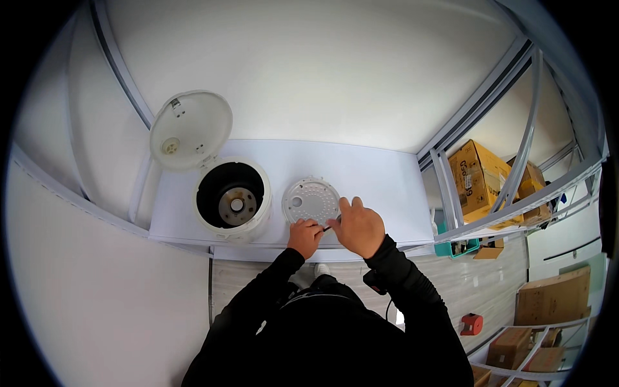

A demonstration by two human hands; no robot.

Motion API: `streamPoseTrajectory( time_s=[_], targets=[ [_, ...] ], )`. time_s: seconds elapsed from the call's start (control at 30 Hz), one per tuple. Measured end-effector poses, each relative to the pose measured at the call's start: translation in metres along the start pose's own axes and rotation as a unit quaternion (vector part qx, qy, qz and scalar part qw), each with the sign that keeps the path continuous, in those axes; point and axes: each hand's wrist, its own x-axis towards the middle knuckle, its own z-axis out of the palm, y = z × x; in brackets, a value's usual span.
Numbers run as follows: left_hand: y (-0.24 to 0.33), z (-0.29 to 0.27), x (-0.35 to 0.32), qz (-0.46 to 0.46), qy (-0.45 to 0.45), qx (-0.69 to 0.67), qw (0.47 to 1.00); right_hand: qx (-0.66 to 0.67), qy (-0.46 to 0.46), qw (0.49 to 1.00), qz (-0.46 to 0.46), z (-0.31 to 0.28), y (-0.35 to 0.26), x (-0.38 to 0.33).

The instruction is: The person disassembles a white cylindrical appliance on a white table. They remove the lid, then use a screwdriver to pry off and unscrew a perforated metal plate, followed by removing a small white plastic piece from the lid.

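A round, pale inner lid (pixel 311 198) with many small holes lies on the white tabletop. My left hand (pixel 305 237) is closed at its near edge, fingertips touching or very close to the rim. Beside it, my right hand (pixel 361 228) is closed too, at the lid's near right edge. A small dark piece (pixel 327 228) shows between the hands; its kind is unclear. To the left stands a white rice cooker (pixel 248 233), its lid (pixel 191 131) swung up. No inner pot covers the heating plate (pixel 236 205) at the bottom of its dark inside.
White panels and metal frame posts surround the table (pixel 380 187). Past the right frame are a yellow carton (pixel 480 180) and a turquoise crate (pixel 451 247). A red stool (pixel 471 324) stands on the floor, near shelves with brown cardboard boxes (pixel 509 346).
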Motion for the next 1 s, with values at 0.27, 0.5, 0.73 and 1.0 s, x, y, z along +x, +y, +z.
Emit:
streamPoseTrajectory(
  time_s=[0.27,0.5,0.73,1.0],
  targets=[
    [0.003,-0.003,-0.001,-0.031,0.042,0.005,0.999,0.035,0.037,0.998,-0.03,0.012,0.012,0.003],
    [0.012,-0.03,-0.006,-0.077,0.018,0.107,0.991,0.017,0.039,0.999,-0.027,0.016,0.017,0.005],
    [-0.007,-0.026,-0.009,-0.071,0.014,0.086,0.994,0.036,0.028,0.999,-0.01,0.015,0.016,0.008],
    [-0.009,-0.029,-0.003,-0.079,-0.021,0.049,0.995,0.086,0.074,0.988,-0.109,0.012,0.028,0.008]
  ],
)
